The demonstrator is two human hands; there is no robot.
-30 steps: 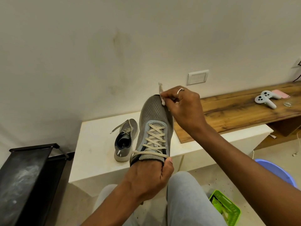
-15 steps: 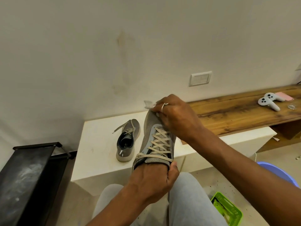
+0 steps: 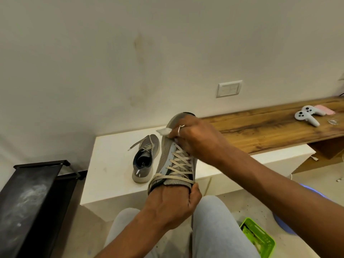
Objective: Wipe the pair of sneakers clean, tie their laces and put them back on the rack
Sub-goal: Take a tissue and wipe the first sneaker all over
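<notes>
"What was in the green lattice basket (image 3: 265, 234)?"

"Something green. I couldn't tell what."

"And the shoes?"

"The left hand (image 3: 171, 205) gripped the heel of one grey mesh sneaker (image 3: 172, 155), held over the lap. The right hand (image 3: 197, 138) pinched a white wipe (image 3: 163, 131) against its toe. The other sneaker (image 3: 146, 161) lay on the smooth white bench (image 3: 111, 164), laces loose."

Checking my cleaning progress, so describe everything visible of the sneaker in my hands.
The sneaker is grey mesh with a pale blue eyelet panel and flat beige laces. The laces are criss-crossed with no bow showing, and their ends are looped round the collar. It is held in the air over the lap, toe pointing up and away. The left hand grips its heel end, thumb by the tongue. The right hand presses a white wipe on its forefoot.
</notes>
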